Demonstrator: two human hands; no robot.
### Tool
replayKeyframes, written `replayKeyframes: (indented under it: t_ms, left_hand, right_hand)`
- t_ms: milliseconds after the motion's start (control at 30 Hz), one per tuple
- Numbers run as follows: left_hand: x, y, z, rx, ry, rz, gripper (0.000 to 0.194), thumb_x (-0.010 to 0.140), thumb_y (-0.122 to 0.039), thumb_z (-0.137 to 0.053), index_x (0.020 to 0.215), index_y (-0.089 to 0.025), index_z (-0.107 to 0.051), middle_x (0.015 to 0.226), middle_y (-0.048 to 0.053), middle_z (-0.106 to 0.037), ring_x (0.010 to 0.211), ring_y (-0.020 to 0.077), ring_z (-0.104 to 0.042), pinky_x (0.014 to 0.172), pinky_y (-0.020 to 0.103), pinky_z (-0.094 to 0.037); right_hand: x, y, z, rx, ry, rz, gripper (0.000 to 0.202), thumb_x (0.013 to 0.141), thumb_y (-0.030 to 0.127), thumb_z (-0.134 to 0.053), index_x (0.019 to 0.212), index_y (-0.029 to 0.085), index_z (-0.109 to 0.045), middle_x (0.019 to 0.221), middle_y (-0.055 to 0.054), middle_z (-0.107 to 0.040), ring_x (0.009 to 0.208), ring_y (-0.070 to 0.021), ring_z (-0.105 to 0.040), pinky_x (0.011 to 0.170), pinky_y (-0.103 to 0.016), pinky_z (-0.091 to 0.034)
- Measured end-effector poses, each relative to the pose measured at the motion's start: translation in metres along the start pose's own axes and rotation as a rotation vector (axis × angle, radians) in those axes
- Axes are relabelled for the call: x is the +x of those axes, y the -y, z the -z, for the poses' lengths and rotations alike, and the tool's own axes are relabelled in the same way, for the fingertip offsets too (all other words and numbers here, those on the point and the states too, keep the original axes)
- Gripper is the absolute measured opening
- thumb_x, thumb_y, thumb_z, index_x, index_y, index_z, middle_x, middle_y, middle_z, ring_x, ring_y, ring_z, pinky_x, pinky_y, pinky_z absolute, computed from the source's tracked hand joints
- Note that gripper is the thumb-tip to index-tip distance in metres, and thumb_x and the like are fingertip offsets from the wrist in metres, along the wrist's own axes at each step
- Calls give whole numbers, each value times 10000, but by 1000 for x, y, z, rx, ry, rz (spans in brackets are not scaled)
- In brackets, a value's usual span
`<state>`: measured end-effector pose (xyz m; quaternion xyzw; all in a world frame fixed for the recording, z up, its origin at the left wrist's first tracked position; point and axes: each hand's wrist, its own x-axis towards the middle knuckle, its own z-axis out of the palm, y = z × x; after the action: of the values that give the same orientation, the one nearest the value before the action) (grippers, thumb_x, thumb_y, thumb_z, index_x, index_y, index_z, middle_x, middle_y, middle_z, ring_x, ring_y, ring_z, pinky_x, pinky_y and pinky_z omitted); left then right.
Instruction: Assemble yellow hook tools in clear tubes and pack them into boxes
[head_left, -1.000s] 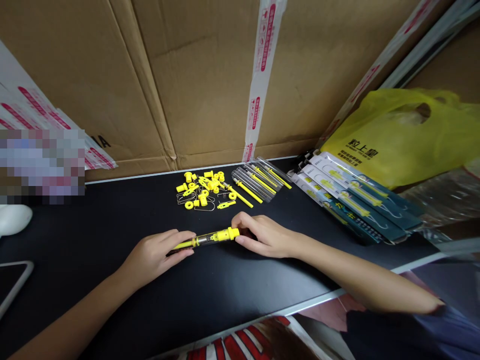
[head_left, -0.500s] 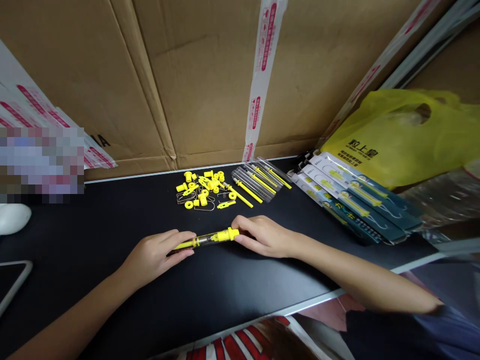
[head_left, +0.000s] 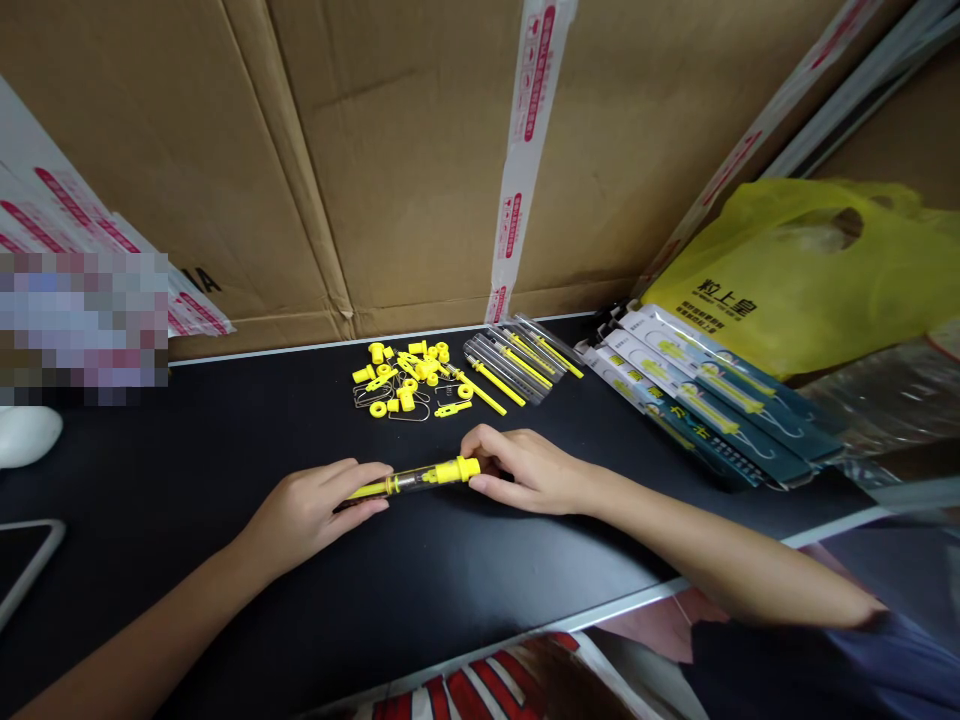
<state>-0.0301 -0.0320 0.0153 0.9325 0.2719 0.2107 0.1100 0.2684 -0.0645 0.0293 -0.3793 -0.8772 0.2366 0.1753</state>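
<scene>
A clear-tubed spring scale [head_left: 409,481] with yellow inner parts lies nearly level between my hands, above the black tabletop. My left hand [head_left: 315,505] is closed around its left end, thumb and fingers on either side of the tube. At the other end, my right hand [head_left: 521,470] pinches the yellow cap [head_left: 457,469], with thumb and index finger at its outer edge. A spring shows dimly inside the tube. Beyond my hands lies a loose pile of yellow plastic parts [head_left: 409,378] and wire hooks. Beside the pile are several clear tubes [head_left: 510,362] and yellow rods [head_left: 491,388].
Several boxed spring scales [head_left: 697,395] are stacked at the right, by a yellow plastic bag [head_left: 810,270]. Cardboard [head_left: 405,150] rises behind the black table [head_left: 187,430]. At the left are a white rounded object [head_left: 28,437] and a white-edged device [head_left: 46,548].
The right fingers have shifted slightly on the yellow cap. My left hand and the loose parts stay where they were.
</scene>
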Motion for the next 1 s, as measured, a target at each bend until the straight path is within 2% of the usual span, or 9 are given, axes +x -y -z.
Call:
replayKeyframes:
  t_ms: [100,267,433,733,1000]
  left_hand:
    - [0,0,0,0,-2,-6,264,918,-361,-512,1120,-220,-608,862,-9,-686,697,93,-652,659,181,-492]
    - [-1,-1,1,66,-32,-28,259,908,-355,-529,1113,-223,-617,809,-21,-670,650,87,-639,617,180,-479]
    - [2,-4,3,147,-77,-83,233,885,-309,-571,1088,-203,-617,791,-6,-653,686,108,-635,632,199,-473]
    - [3,-11,4,107,-58,-86,275,861,-197,-516,1129,-188,-581,837,12,-656,705,112,-618,661,213,-491]
    - [4,-12,2,99,-58,-76,277,871,-198,-520,1137,-201,-593,854,8,-659,733,112,-622,681,209,-490]
  right_hand:
    - [0,-2,-1,6,-9,2,298,932,403,-468,1124,183,-409,713,26,-564,583,-118,-517,583,-231,-378]
    - [2,-2,-1,-18,-27,35,239,940,389,-458,1045,177,-490,709,10,-575,587,-117,-525,581,-226,-384]
    - [1,0,-2,3,-94,55,243,906,347,-517,1065,164,-496,723,3,-595,567,-103,-523,559,-210,-396]
    - [0,-1,-3,-16,-145,76,238,882,306,-538,1072,168,-502,708,9,-596,550,-100,-525,541,-209,-412]
    - [0,-2,-3,-10,-175,65,238,866,287,-550,1072,179,-500,687,24,-576,542,-99,-513,538,-208,-415]
